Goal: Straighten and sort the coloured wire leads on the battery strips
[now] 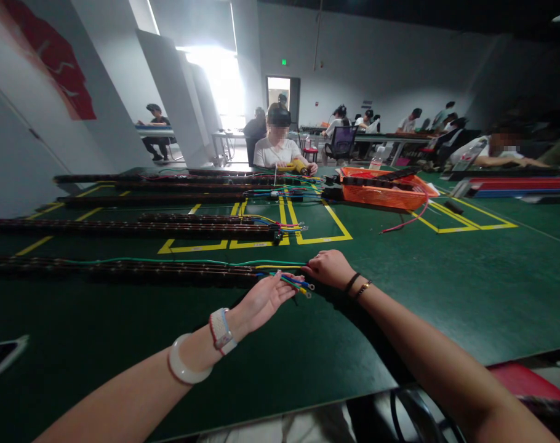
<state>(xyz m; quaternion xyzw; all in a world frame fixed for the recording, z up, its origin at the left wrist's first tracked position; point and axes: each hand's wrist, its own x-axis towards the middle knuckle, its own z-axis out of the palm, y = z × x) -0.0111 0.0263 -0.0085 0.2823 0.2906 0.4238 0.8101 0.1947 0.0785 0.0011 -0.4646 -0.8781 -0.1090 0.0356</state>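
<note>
My right hand (pixel 330 269) is closed in a fist around the ends of a green wire (pixel 206 262) and a yellow wire (pixel 280 267). Both wires run left along a long dark cable bundle (pixel 206 274) on the table. Just in front, my left hand (pixel 265 299) is palm up with its fingers stretched out. Across its fingertips lie several shorter wires with ring terminals (pixel 309 290), blue, green and yellow. The fingers do not wrap around them. The tips gripped in my right hand are hidden.
More dark cable bundles (pixel 206 229) lie farther back on the green table (pixel 428 295), near yellow tape marks (pixel 326 240). An orange basket (pixel 381 200) holding dark bundles stands at the back right. Across the table, a person (pixel 275 151) handles a yellow tool (pixel 301 166).
</note>
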